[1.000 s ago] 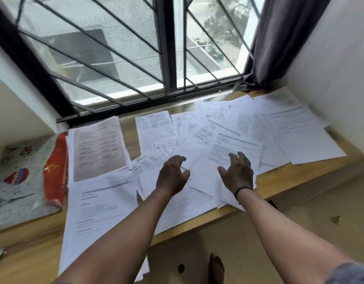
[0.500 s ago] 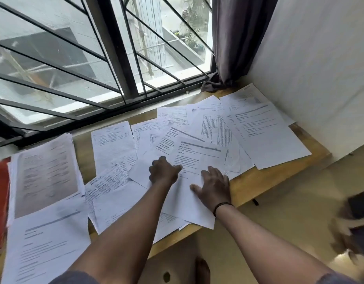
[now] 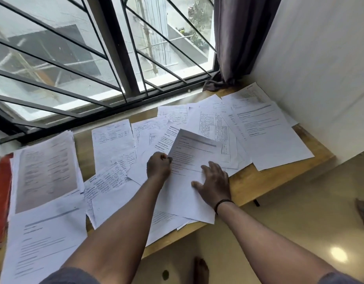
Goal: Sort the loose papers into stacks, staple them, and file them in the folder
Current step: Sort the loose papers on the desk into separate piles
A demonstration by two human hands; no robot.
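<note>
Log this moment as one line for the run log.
stage: sorting | left hand: pinches edge of top sheet, lifting it | right hand: flat on same sheet | stapling: not yet done

Bare forearms, grey short sleeves [image 3: 70, 276] at both upper arms, thin black band [image 3: 223, 202] round the right wrist, bare foot [image 3: 201, 270] below.

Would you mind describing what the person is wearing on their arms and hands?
Both forearms are bare. The right hand has a thin black band round its wrist; the left hand wears nothing. Short grey sleeves show at the bottom edge on both sides.
</note>
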